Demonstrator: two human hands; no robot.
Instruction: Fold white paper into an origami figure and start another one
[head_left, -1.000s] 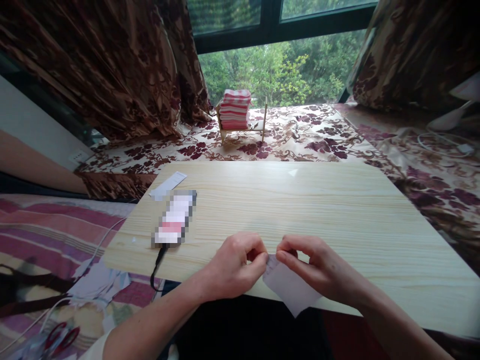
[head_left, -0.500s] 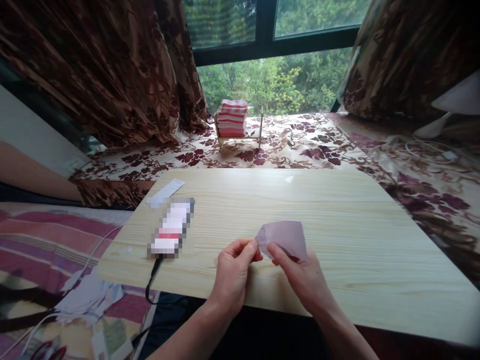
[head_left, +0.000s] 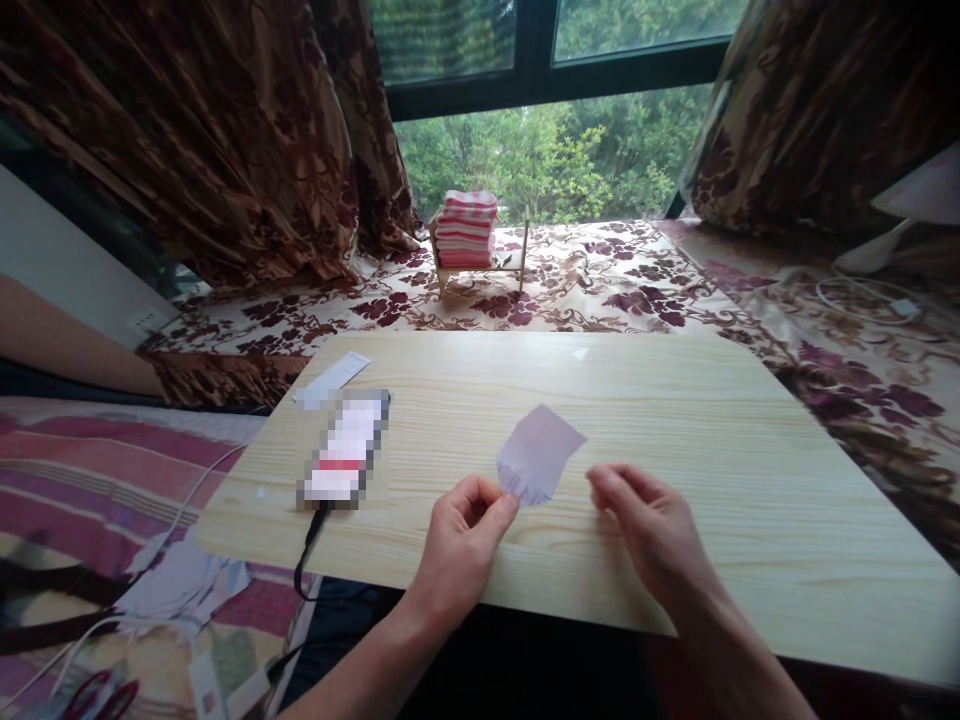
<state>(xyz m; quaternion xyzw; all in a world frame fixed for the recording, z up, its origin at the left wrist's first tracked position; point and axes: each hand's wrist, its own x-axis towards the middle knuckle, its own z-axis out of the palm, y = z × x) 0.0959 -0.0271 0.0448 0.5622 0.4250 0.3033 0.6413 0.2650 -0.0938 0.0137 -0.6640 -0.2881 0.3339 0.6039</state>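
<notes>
One paper piece (head_left: 538, 455) sits pinched in the left hand (head_left: 465, 540), right hand (head_left: 652, 530) loosely open beside it.

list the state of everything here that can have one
paper piece: pinched at its near corner by left hand
left hand: shut on the paper piece
right hand: open, apart from the paper piece, holding nothing
phone: flat on table, cable plugged in
paper strip: flat at table's far left edge
cloth stack: folded, piled on small wooden rack
curtains: drawn apart
</notes>
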